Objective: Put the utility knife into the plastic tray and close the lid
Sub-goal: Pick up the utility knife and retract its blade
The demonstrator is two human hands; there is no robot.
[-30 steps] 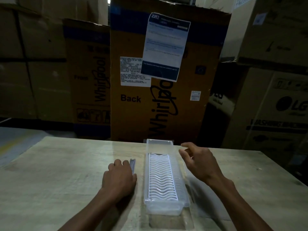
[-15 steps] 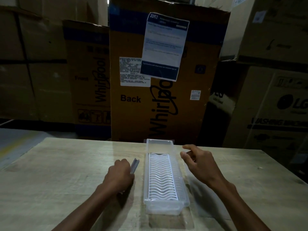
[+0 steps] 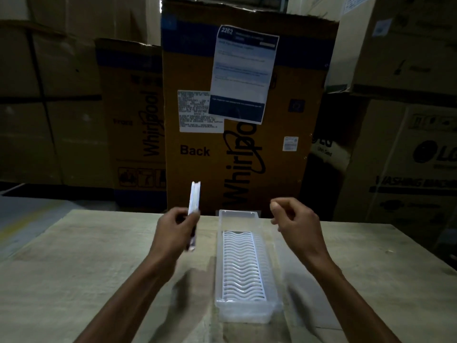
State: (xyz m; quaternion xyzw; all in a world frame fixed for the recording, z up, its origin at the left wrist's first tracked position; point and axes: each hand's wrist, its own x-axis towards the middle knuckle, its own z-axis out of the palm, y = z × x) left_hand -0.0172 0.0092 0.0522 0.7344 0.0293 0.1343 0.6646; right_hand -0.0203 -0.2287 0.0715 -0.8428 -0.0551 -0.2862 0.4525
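Note:
A long clear plastic tray (image 3: 271, 263) with a white wavy grid insert lies lengthwise on the wooden table, its top uncovered. My left hand (image 3: 174, 233) grips the utility knife (image 3: 194, 199) and holds it upright in the air just left of the tray's far end. The knife's pale body sticks up above my fingers and its lower end shows below them. My right hand (image 3: 294, 222) hovers right of the tray's far end, fingers loosely curled and holding nothing. I cannot make out a lid clearly.
The wooden table (image 3: 74, 268) spreads to both sides of the tray. Tall cardboard appliance boxes (image 3: 242, 154) stand close behind its far edge. More boxes (image 3: 408, 169) are stacked at the right, and floor shows past the table's left edge.
My left hand has picked the knife up off the table and raised it upright. My right hand has lifted a little and curled its fingers. The tray has not moved.

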